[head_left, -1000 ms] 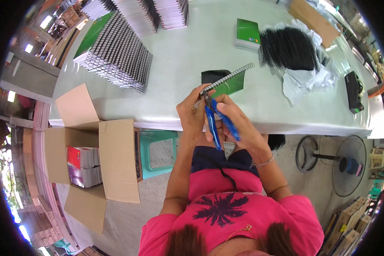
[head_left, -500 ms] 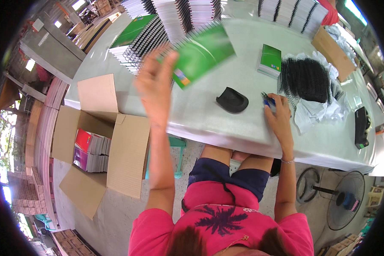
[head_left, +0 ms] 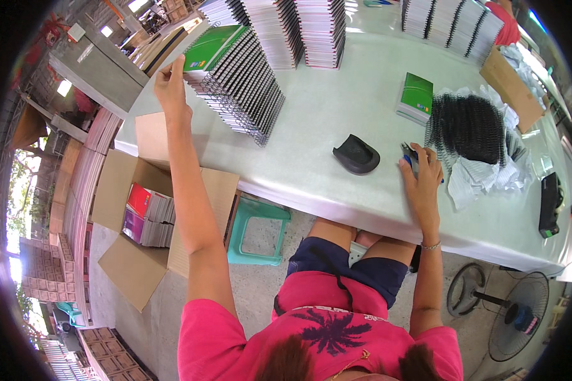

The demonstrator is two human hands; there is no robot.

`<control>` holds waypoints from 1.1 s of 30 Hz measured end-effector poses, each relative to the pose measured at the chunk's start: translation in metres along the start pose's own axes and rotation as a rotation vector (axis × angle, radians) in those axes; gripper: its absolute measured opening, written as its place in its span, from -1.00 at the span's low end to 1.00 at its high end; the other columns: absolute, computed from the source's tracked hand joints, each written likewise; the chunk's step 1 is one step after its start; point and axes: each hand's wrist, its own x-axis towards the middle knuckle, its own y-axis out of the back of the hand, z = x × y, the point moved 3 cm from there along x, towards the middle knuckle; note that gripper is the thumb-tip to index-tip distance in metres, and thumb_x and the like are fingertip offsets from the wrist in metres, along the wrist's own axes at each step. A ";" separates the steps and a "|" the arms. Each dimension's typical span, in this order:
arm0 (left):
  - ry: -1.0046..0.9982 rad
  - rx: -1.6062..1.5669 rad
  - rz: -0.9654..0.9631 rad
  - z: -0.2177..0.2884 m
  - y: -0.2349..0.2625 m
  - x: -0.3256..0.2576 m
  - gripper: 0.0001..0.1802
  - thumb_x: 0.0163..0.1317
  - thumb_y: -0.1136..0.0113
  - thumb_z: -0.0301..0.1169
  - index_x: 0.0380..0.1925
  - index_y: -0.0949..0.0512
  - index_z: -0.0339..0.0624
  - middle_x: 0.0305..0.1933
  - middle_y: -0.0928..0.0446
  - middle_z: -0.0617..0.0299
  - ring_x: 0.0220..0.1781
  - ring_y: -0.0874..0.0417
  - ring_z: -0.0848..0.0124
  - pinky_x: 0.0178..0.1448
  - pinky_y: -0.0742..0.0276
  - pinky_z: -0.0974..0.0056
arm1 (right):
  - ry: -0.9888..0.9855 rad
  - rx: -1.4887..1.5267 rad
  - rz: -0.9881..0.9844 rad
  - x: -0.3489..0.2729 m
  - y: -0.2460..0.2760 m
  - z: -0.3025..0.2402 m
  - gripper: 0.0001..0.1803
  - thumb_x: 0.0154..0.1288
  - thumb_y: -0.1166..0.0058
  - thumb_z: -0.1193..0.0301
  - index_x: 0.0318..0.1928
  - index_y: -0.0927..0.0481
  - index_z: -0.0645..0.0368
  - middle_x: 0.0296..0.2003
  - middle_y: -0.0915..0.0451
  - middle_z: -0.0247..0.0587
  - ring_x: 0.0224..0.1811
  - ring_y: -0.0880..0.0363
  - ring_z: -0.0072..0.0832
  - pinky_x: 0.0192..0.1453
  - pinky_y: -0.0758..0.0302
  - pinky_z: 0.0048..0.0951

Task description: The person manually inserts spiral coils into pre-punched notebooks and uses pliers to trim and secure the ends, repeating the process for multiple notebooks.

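Observation:
My left hand is at the left edge of a tall stack of wire-bound notebooks, its fingers pinched at the corner of the green-covered top notebook. Black wire spirals run down the right side of that stack. Resting on the table, my right hand is curled around small pliers with blue handles; the jaws point away from me. Between the hands lies a black curved plastic piece. Beyond my right hand sits a small green-covered pile of pages, beside a heap of black wire spirals on crumpled paper.
More notebook stacks stand at the far side of the white-covered table. An open carton holding red and purple notebooks is at the left, near a green stool. A black tool lies right; a fan stands below.
My left hand has carried the green notebook leftward onto the stack. My right hand stays around the pliers. The view has shifted slightly.

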 end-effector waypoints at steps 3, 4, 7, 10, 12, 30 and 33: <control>0.076 -0.040 -0.009 -0.001 -0.005 -0.010 -0.62 0.17 -0.43 -0.20 -0.25 -0.57 -0.30 -0.38 -0.53 0.29 -0.34 -0.47 0.53 -0.24 -0.38 0.41 | 0.003 0.013 0.037 0.011 0.002 0.007 -0.57 0.33 -0.15 0.23 0.17 -0.51 0.02 0.10 -0.42 -0.06 0.16 -0.36 -0.11 0.36 -0.14 -0.05; 0.075 -0.039 -0.009 -0.004 -0.002 -0.007 -0.62 0.18 -0.43 -0.19 -0.26 -0.57 -0.29 -0.39 -0.52 0.29 -0.35 -0.47 0.53 -0.25 -0.38 0.40 | 0.018 0.008 0.050 0.014 0.004 0.005 -0.59 0.32 -0.16 0.24 0.16 -0.53 0.01 0.09 -0.43 -0.06 0.15 -0.37 -0.11 0.34 -0.15 -0.06; 0.018 -0.044 0.010 -0.003 -0.012 -0.009 -0.62 0.18 -0.42 -0.17 -0.27 -0.56 -0.27 -0.43 -0.49 0.32 -0.38 -0.45 0.53 -0.26 -0.38 0.37 | 0.058 -0.001 0.104 0.028 0.015 0.003 -0.63 0.28 -0.20 0.29 0.10 -0.58 0.01 0.06 -0.46 -0.08 0.14 -0.40 -0.13 0.29 -0.20 -0.07; -0.030 0.009 -0.003 -0.005 -0.010 -0.007 -0.57 0.21 -0.39 -0.13 -0.22 -0.55 -0.31 -0.36 -0.47 0.27 -0.32 -0.45 0.51 -0.21 -0.39 0.35 | 0.123 0.021 0.158 0.053 0.013 0.010 -0.66 0.23 -0.23 0.34 0.03 -0.62 0.01 0.03 -0.51 -0.10 0.14 -0.42 -0.11 0.26 -0.23 -0.07; -0.185 0.072 0.030 -0.013 0.007 0.004 -0.52 0.22 -0.37 -0.06 -0.18 -0.54 -0.29 -0.28 -0.47 0.25 -0.22 -0.44 0.48 -0.07 -0.35 0.31 | 0.174 0.032 0.160 0.076 -0.003 0.008 -0.67 0.20 -0.25 0.36 0.00 -0.63 0.02 0.03 -0.52 -0.08 0.13 -0.43 -0.10 0.24 -0.26 -0.07; -0.195 0.124 -0.776 -0.039 -0.137 -0.305 -0.70 0.25 -0.27 -0.43 0.00 -0.59 -0.16 0.01 -0.42 0.03 -0.13 -0.61 0.12 -0.01 -0.52 0.17 | 0.325 -0.126 0.173 0.119 -0.024 0.043 -0.75 0.18 -0.10 0.59 -0.11 -0.67 0.19 -0.18 -0.66 -0.04 -0.10 -0.62 -0.08 -0.01 -0.55 -0.17; -0.244 0.143 -0.767 -0.026 -0.157 -0.299 -0.67 0.30 -0.23 -0.37 0.05 -0.56 -0.17 0.04 -0.42 0.05 -0.10 -0.61 0.13 0.05 -0.51 0.16 | 0.236 0.022 0.313 0.112 0.005 0.029 -0.73 0.19 -0.09 0.60 -0.09 -0.68 0.19 -0.22 -0.67 -0.08 -0.15 -0.64 -0.11 -0.03 -0.55 -0.21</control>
